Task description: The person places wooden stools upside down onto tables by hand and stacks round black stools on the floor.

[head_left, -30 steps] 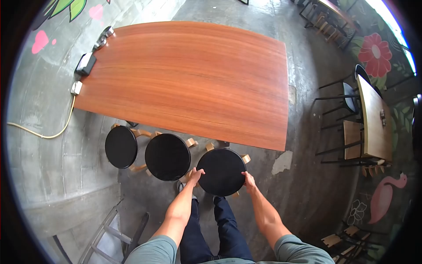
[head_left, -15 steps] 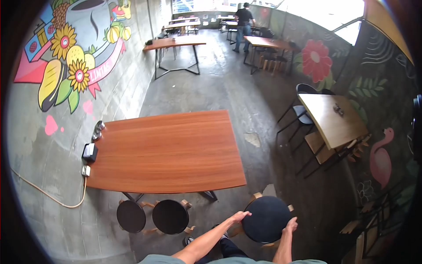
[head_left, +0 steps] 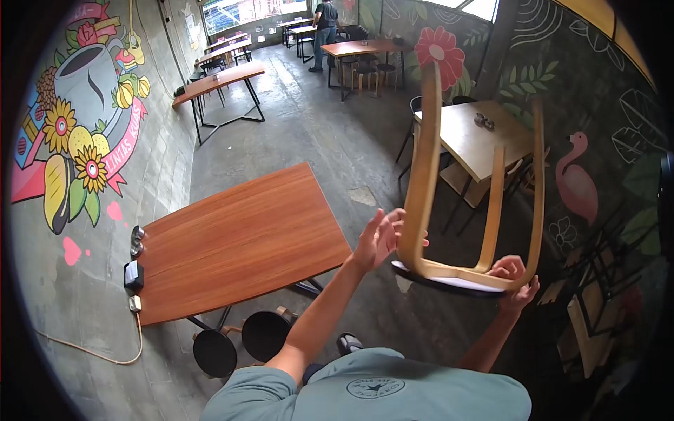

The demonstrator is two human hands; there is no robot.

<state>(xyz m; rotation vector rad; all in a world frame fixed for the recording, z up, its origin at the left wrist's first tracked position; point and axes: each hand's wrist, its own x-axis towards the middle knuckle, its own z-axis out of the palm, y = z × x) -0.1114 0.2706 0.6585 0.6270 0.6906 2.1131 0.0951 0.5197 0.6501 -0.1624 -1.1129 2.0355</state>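
A round stool is upside down in the air, its bent wooden legs (head_left: pixel 423 168) pointing up and its dark-edged seat (head_left: pixel 449 282) at the bottom, tilted. My right hand (head_left: pixel 518 282) grips the seat's right edge beside a leg. At the nearest leg on the left is my left hand (head_left: pixel 381 238), its fingers spread; some fingertips show past the leg, and any contact is unclear. Two black-topped stools, one at the left (head_left: pixel 215 353) and one beside it (head_left: pixel 266 335), stand upright by the near edge of the reddish wooden table (head_left: pixel 239 242).
Metal containers (head_left: pixel 137 241), a napkin holder (head_left: pixel 133 275) and a socket with a cable (head_left: pixel 135 304) are along the left wall. A pale table (head_left: pixel 484 137) with chairs stands behind the held stool. Stacked furniture (head_left: pixel 586 316) is at the right. A person (head_left: pixel 325 31) stands far back.
The stool has been lifted from the floor beside the table, carried right and turned legs up. My left hand has moved off its seat edge towards a leg. The view has swung up and right.
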